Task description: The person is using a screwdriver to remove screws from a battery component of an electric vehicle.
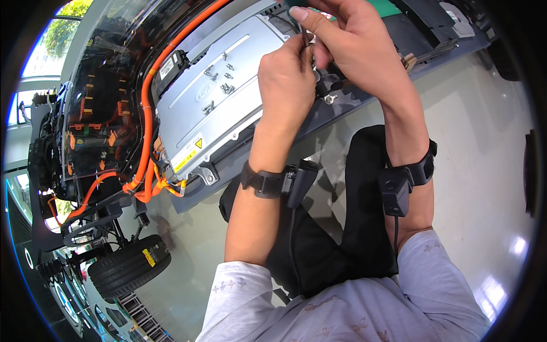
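Two hands work near the silver box (pixel 188 114): left hand (pixel 286 73) pinching a thin dark piece (pixel 305 40), right hand (pixel 363 50) curled beside it, hold hard to tell. A light, steady pinch seems best.

The left arm (pixel 253 228) reaches out and leans a little to the right. The left hand (pixel 288 80) has its back showing and its fingers (pixel 307 54) curled in. The right arm (pixel 419 205) reaches out too, bent in toward the left hand. The right hand (pixel 356 48) is a bit farther out, with its thumb (pixel 312 21) sticking out to the left. Both hands are very close together, and the legs (pixel 367 199) are bent at the knees
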Demonstrator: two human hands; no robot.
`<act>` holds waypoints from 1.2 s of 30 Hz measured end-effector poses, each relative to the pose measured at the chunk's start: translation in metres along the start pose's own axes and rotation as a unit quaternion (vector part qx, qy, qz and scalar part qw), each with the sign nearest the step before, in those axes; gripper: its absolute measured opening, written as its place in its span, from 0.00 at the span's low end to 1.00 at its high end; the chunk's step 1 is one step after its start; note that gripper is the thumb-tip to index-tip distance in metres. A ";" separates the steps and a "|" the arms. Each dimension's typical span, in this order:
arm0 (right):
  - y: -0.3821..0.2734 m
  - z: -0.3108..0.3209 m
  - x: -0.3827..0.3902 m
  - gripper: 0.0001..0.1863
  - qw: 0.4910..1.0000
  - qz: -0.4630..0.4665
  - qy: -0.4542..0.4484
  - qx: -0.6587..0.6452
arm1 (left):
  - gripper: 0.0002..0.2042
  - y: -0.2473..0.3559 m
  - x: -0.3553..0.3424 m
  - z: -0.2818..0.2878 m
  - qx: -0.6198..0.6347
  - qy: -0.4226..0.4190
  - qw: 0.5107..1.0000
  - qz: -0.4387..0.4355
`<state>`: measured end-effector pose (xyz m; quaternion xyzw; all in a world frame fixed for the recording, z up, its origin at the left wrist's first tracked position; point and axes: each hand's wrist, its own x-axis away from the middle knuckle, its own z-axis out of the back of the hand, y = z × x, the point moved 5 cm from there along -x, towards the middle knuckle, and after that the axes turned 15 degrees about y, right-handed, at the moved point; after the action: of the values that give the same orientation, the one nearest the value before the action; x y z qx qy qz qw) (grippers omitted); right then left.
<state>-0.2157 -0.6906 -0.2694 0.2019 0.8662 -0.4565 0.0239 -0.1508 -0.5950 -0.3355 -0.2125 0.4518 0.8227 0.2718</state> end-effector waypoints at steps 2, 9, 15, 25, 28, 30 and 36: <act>0.020 0.015 -0.016 0.17 0.964 0.085 0.113 0.224 | 0.10 -0.001 -0.002 0.001 0.011 -0.011 1.000 -0.002; 0.018 0.014 -0.014 0.17 0.970 0.119 0.100 0.188 | 0.10 -0.003 -0.002 0.000 0.001 -0.011 1.000 -0.007; 0.012 0.007 -0.010 0.17 0.926 0.104 0.115 0.344 | 0.09 -0.010 -0.002 0.001 0.035 -0.038 0.999 0.016; 0.004 0.011 -0.012 0.18 0.940 0.065 0.118 0.314 | 0.09 0.002 -0.002 0.008 0.108 0.035 0.993 -0.017; 0.010 0.001 -0.015 0.17 0.961 0.039 0.133 0.240 | 0.10 0.001 -0.002 0.002 -0.009 -0.039 0.999 0.012; 0.021 0.005 -0.016 0.18 0.966 0.021 0.165 0.199 | 0.10 -0.003 -0.003 0.003 0.038 -0.035 0.999 0.005; 0.013 0.010 -0.013 0.18 0.948 0.100 0.136 0.269 | 0.10 -0.001 -0.003 0.000 0.001 -0.047 0.999 0.008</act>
<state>-0.1999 -0.6967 -0.2827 0.3465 0.6814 -0.6362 -0.1039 -0.1479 -0.5950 -0.3349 -0.1696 0.4409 0.8336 0.2863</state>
